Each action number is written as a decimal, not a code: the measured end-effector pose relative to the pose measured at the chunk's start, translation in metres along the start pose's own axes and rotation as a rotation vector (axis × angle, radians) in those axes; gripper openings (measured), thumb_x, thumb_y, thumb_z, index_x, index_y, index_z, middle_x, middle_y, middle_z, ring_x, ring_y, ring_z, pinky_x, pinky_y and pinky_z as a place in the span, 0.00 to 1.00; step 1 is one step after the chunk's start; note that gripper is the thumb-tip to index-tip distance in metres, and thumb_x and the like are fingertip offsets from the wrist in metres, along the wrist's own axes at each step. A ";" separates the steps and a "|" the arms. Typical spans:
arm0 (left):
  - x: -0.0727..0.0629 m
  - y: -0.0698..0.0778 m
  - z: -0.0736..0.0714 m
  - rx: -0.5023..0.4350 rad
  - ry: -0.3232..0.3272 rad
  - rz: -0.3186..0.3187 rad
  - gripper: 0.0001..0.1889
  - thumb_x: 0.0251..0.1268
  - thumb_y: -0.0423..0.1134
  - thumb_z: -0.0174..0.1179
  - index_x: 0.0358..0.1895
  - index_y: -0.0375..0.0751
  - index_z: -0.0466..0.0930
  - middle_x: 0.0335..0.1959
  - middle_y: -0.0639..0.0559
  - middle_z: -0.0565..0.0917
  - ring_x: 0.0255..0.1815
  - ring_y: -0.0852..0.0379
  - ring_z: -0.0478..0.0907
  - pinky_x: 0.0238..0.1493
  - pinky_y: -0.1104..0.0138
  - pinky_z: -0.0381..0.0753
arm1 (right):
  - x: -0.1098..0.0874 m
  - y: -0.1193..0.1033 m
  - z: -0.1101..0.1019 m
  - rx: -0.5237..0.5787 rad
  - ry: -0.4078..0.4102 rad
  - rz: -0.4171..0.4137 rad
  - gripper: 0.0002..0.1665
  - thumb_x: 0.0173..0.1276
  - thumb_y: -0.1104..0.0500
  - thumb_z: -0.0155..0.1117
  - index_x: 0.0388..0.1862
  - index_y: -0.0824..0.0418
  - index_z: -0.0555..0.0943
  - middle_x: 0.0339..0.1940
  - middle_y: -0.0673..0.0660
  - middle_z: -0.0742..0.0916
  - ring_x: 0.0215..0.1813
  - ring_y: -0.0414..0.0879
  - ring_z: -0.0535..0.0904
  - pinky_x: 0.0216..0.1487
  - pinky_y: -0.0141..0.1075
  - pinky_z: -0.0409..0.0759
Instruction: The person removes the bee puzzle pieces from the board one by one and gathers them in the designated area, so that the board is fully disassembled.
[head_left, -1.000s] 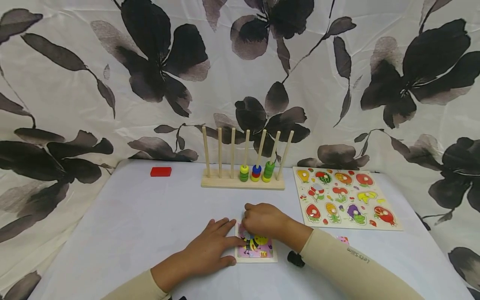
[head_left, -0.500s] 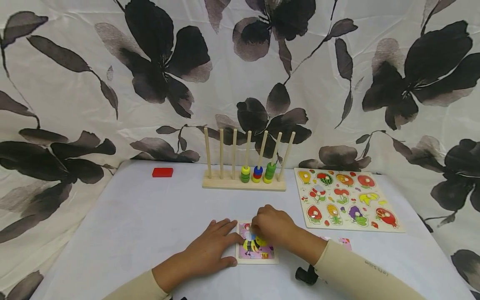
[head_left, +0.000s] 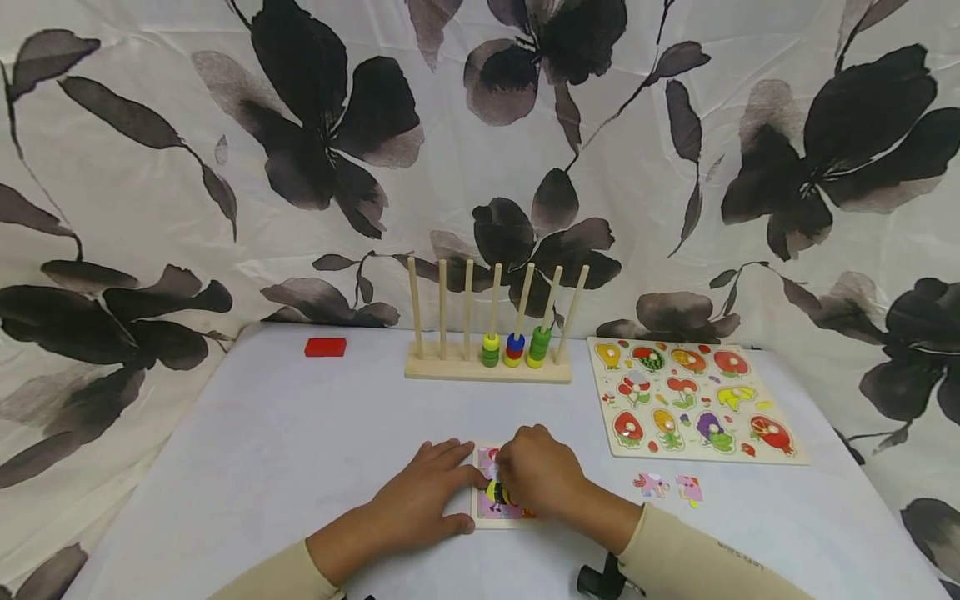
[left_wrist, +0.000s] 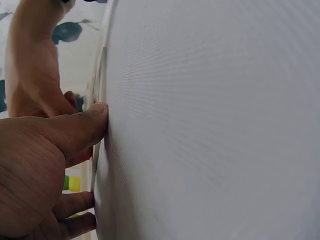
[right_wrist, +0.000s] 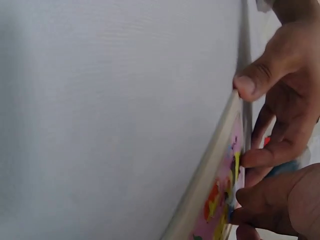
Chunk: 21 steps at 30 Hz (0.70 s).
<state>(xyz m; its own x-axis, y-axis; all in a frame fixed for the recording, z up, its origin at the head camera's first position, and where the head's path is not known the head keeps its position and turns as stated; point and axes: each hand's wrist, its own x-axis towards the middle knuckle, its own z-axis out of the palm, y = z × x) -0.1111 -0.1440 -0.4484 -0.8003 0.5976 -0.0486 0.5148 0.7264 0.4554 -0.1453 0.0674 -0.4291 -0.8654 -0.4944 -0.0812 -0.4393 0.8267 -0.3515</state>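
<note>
A small jigsaw puzzle of a bee (head_left: 497,502), in a pale wooden frame, lies flat on the white table. My left hand (head_left: 420,496) steadies it from the left, fingers spread and extended. In the right wrist view, the left thumb (right_wrist: 247,86) touches a frame corner and a fingertip rests on the picture. My right hand (head_left: 543,475) is over the puzzle's right side, its fingers bent down. Its thumb and fingertips (right_wrist: 241,196) pinch a puzzle piece at the picture surface, mostly hidden by the hand. Two loose pink puzzle pieces (head_left: 651,485) lie to the right.
Behind the puzzle stands a wooden peg rack (head_left: 487,371) with coloured rings on three pegs. A fruit puzzle board (head_left: 701,400) lies at the back right, a red block (head_left: 326,347) at the back left. A black object (head_left: 600,581) shows by the right sleeve.
My right hand has shifted right, then down over the puzzle, now covering the bee's head. The loose pieces have come into view beside the forearm. My left hand has stayed in place.
</note>
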 end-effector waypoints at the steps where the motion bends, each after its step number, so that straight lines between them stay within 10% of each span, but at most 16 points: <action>1: 0.000 0.000 0.000 -0.001 0.003 0.003 0.22 0.59 0.48 0.75 0.57 0.54 0.82 0.73 0.40 0.71 0.75 0.37 0.64 0.72 0.38 0.59 | 0.000 0.000 0.000 -0.004 0.000 0.000 0.07 0.64 0.59 0.72 0.38 0.58 0.92 0.33 0.50 0.86 0.40 0.45 0.77 0.35 0.39 0.82; 14: 0.003 0.002 0.000 0.014 -0.015 -0.042 0.22 0.58 0.50 0.76 0.56 0.55 0.84 0.73 0.42 0.72 0.75 0.39 0.64 0.72 0.39 0.59 | 0.011 0.002 -0.002 0.038 -0.062 0.083 0.11 0.60 0.50 0.78 0.30 0.55 0.88 0.26 0.47 0.80 0.37 0.44 0.74 0.31 0.38 0.77; 21: 0.003 0.001 0.001 0.013 -0.016 -0.042 0.22 0.57 0.51 0.76 0.56 0.55 0.85 0.73 0.42 0.72 0.75 0.39 0.64 0.72 0.38 0.59 | 0.010 0.001 -0.002 0.061 0.038 0.068 0.10 0.62 0.52 0.78 0.27 0.51 0.85 0.25 0.44 0.78 0.37 0.43 0.72 0.29 0.35 0.75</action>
<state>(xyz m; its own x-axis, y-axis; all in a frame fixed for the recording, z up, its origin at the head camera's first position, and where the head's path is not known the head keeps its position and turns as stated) -0.1128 -0.1411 -0.4485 -0.8165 0.5716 -0.0814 0.4848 0.7553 0.4410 -0.1552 0.0641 -0.4283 -0.9018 -0.4261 -0.0716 -0.3646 0.8394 -0.4030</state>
